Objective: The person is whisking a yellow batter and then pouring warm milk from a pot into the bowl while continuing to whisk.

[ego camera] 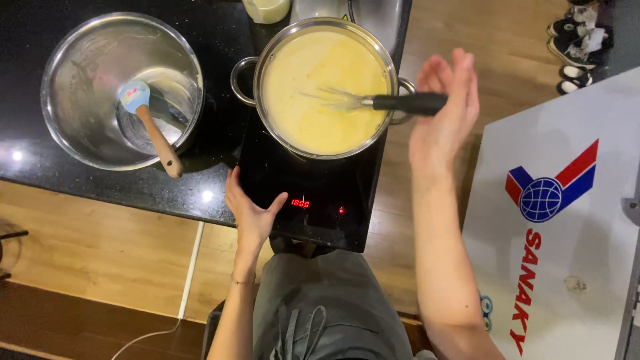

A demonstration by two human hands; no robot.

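Whisk (373,101) handle lies just beside the open right hand (443,110).

**Both hands open, one low and near, one raised and far**

The left hand (250,210) is being held flat, palm down, fingers together and pointing far, the thumb being spread out to the right. Its forearm is being extended straight up from the near edge, a thin band being worn at the wrist. The right hand (443,110) is being held farther out and to the right, open and edge-on, fingers straightened, nothing being gripped. Its bare forearm is being angled in from the near right.
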